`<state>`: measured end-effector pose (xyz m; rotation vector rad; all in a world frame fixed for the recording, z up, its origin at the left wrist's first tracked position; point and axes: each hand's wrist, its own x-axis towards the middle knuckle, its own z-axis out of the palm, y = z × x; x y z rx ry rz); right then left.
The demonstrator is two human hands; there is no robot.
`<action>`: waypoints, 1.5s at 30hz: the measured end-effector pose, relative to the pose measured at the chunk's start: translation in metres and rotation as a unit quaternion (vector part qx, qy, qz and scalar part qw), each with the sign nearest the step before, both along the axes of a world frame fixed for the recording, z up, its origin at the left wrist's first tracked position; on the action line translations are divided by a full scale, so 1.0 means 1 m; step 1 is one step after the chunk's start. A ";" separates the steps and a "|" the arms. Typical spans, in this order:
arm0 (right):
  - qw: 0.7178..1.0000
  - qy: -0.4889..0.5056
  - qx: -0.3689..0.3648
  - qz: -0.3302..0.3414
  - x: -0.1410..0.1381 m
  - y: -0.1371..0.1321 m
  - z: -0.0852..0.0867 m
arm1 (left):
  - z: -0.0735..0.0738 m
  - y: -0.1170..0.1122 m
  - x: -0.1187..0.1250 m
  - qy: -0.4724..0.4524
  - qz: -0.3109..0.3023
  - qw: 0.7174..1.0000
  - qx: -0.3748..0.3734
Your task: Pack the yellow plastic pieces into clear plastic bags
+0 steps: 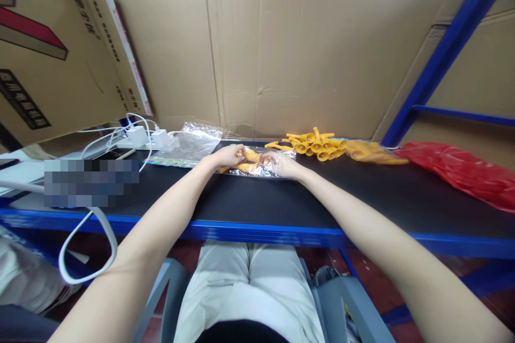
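My left hand (231, 155) pinches the left end of some orange plastic pieces (251, 156) on the black tabletop. Clear plastic bag film (267, 172) lies beneath and around these pieces. My right hand (280, 164) is closed at their right end, with shiny film over its fingers; whether it grips the bag, the pieces or both is partly hidden. To the right lies a pile of similar orange pieces (317, 144) with flared, hollow, funnel-like ends. Beside that pile is a filled clear bag of orange pieces (372, 151).
Flat clear bags (189, 142) lie left of my hands. Further left are white chargers (139, 136) on a power strip and looping white cables (110, 236). A red plastic bag (454, 171) sits at the right. Cardboard (289, 53) walls the back; blue shelf posts (438, 53) stand right.
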<state>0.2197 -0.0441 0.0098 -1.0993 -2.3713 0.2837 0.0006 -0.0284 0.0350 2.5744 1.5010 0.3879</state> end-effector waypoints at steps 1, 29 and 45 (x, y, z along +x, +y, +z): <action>1.000 0.007 0.005 -0.002 0.001 0.000 -0.001 | 0.000 0.000 0.000 0.002 -0.001 1.000 0.000; 0.985 0.029 -0.120 0.119 0.002 -0.008 0.012 | -0.004 0.005 0.001 0.032 0.018 0.998 0.058; 0.970 0.110 0.052 -0.210 0.037 0.021 0.011 | -0.008 0.012 -0.002 0.063 0.070 0.995 0.032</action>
